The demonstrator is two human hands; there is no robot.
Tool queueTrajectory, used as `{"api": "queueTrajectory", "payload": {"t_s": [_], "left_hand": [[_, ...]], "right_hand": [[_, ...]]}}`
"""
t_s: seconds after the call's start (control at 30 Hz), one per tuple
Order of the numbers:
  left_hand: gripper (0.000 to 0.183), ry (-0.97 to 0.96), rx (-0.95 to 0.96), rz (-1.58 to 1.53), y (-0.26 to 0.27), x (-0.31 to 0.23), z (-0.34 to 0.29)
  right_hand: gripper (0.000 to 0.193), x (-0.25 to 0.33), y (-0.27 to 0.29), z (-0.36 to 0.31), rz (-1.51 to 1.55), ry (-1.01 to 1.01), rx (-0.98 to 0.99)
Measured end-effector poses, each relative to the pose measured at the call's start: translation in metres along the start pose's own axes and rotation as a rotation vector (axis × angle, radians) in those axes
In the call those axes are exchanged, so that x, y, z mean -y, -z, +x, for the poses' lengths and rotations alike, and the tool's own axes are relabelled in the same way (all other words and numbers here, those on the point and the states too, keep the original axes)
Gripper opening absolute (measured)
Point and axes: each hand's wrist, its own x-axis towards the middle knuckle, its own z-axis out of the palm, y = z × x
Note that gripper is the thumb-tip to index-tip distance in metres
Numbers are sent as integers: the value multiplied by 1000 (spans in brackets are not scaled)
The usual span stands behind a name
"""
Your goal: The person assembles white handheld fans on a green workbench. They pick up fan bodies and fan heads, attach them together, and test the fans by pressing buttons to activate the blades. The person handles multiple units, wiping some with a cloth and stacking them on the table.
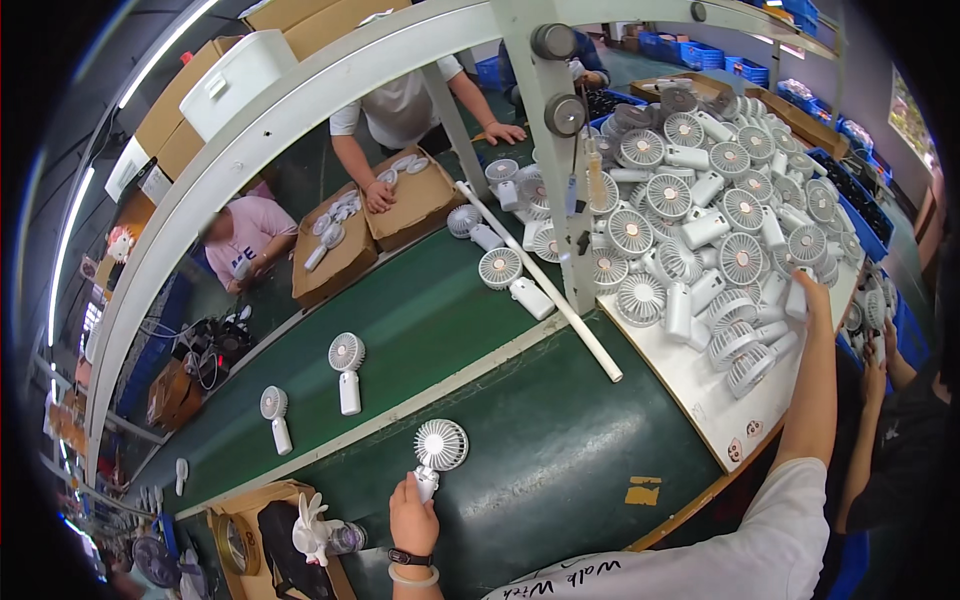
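Observation:
Over the dark green work surface, my left hand [412, 522] is closed round the handle of a small white handheld fan [441, 446], its round grille pointing away from me. A dark band and a pale bangle circle that wrist. On the right, my right arm reaches out to a big heap of white handheld fans [741, 258] on a white board [706, 408]. There my right hand [816, 292] is closed on the white handle of a fan [796, 302] at the heap's near right edge; that fan's head is hard to tell from the others.
A green conveyor belt [390, 300] carries several spaced fans beyond a pale rail. A white tube [590, 350] lies across it beside a metal post [545, 130]. Co-workers stand across the belt near cardboard boxes [410, 205]; another person's hands are at far right. An open carton [225, 500] sits lower left.

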Motion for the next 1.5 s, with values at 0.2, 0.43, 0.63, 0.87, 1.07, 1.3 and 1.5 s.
{"api": "queueTrajectory", "payload": {"t_s": [0.2,0.43,0.63,0.87,1.07,1.3,1.5], "left_hand": [[61,130,-30,119,0,-8,-6],[61,278,-102,181,-15,-5,2],[64,274,-151,196,3,4,-6],[62,312,-180,191,22,11,-36],[59,357,-140,142,12,51,-65],[59,367,-87,111,19,60,-69],[60,360,-64,100,19,72,-67]], "right_hand": [[53,-29,-2,19,184,-44,44],[67,-56,30,73,-647,195,-143],[54,53,-50,-68,-837,513,-148],[47,147,-131,-229,-449,977,182],[44,133,-225,-333,-305,1034,695],[33,40,-346,-372,-168,622,1127],[22,-15,-416,-381,-130,543,1044]]}}
